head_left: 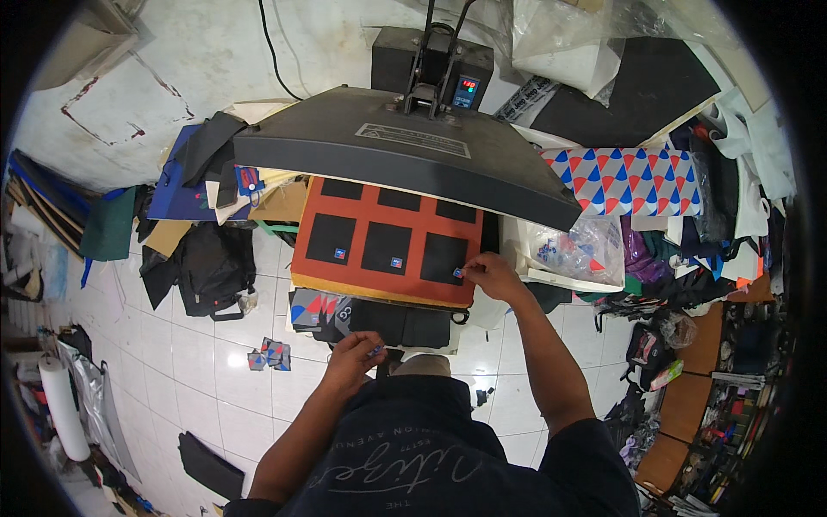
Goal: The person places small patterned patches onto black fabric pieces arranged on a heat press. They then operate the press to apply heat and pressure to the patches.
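An orange pad (362, 207) lies under the raised upper plate (405, 138) of a heat press. Rows of black fabric pieces are laid out on it. On the front-left black piece (330, 234) is a small blue and red label (340, 253) near the lower right corner, and the front-middle piece (386, 244) has a similar label (396, 263). My right hand (495, 277) pinches the edge of another small label (457, 272) at the lower right corner of the front-right piece (444, 250). Below the pad, my left hand (351, 360) is closed, with a small bluish label (376, 351) at its fingertips.
A stack of dark pieces (401, 326) sits just below the pad's front edge. To the right are a clear plastic bag (577, 252) in a white tray and a red, blue and grey patterned sheet (629, 183). A black bag (215, 267) rests at left.
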`<state>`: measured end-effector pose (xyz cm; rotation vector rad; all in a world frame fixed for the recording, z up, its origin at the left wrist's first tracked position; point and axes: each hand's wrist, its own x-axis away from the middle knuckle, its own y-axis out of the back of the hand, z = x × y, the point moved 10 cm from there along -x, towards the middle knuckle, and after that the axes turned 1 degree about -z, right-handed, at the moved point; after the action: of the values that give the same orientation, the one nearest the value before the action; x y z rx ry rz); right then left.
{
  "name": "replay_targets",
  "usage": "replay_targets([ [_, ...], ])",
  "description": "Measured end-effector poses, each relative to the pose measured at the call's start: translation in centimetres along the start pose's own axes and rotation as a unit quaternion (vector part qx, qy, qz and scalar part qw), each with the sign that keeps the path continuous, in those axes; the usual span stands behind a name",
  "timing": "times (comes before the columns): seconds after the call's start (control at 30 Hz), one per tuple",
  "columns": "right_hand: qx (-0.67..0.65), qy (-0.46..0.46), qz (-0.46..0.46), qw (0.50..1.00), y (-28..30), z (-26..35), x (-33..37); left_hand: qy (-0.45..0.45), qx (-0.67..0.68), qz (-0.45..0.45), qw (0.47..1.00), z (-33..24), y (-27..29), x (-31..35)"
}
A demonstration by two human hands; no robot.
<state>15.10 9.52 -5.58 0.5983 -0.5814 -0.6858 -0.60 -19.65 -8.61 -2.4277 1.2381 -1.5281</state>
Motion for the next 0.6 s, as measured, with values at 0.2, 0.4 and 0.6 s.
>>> replay_targets([
  [0.2,0.056,0.034,-0.025,0.998,-0.5,0.2,-0.5,-0.001,0.035,0.006,0.999,0.2,1.1,0.0],
  [0.4,0.093,0.045,-0.038,0.994,-0.7,1.6,-0.1,0.005,0.035,-0.006,0.999,0.6,1.9,-0.2],
  [0.6,0.098,0.044,-0.058,0.992,-0.6,2.3,0.6,0.002,0.017,-0.016,1.0,0.6,1.9,-0.3],
])
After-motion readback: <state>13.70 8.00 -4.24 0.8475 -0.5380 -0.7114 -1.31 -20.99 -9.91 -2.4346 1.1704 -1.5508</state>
